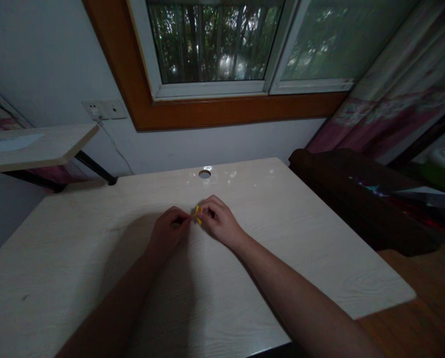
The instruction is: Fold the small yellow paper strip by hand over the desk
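Just above the middle of the desk [267, 268], a small yellow piece with pointed corners [198, 215] is held between my two hands. It looks like folded paper, though it is too small to be sure. My left hand [169, 227] pinches its narrow left end between thumb and forefinger. From the other side, my right hand [220, 221] grips it with thumb and fingers, and those fingers hide part of it. Both hands are closed, with their fingertips close together.
A round cable hole [205, 174] lies near the desk's back edge. On the left stands a raised shelf [39, 149] on black legs. A wall socket [103, 109] with a white cord is behind. Dark wooden furniture [330, 199] with things on it borders the right side.
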Motion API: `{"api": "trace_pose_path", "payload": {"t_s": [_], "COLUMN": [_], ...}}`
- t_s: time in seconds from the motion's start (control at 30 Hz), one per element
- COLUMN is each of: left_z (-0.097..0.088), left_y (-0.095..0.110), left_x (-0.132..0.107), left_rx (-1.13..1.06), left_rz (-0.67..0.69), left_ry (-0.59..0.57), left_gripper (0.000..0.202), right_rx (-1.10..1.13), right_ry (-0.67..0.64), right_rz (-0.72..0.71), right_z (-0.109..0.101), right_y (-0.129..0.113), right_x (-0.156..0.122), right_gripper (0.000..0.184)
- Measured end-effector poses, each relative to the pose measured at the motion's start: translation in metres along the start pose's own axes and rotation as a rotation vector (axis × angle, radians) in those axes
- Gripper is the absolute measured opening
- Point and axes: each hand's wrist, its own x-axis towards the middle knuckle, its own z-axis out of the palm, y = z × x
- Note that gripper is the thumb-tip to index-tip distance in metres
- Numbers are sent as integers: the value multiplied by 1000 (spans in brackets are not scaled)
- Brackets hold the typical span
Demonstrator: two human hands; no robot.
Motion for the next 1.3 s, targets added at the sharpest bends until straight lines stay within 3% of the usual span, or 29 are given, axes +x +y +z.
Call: {"api": "trace_pose_path", "payload": {"t_s": [0.73,0.97,1.17,1.3], "left_z": [3,1,1,2], "left_y": [-4,-2,-1,-2], "left_x": [1,1,1,1], "left_rx": [-39,68,199,245], "left_rz": [14,166,300,324], "left_ry": [63,270,131,135], "left_gripper": [5,5,5,2], "right_rx": [49,19,-30,-35], "right_ry": [83,-1,-49,-50], "right_rz": [51,3,-66,-83], "right_z": [3,4,4,5], "right_y": [6,6,5,4], "right_x": [0,-1,-3,-3], "right_gripper": [4,8,7,8]}}
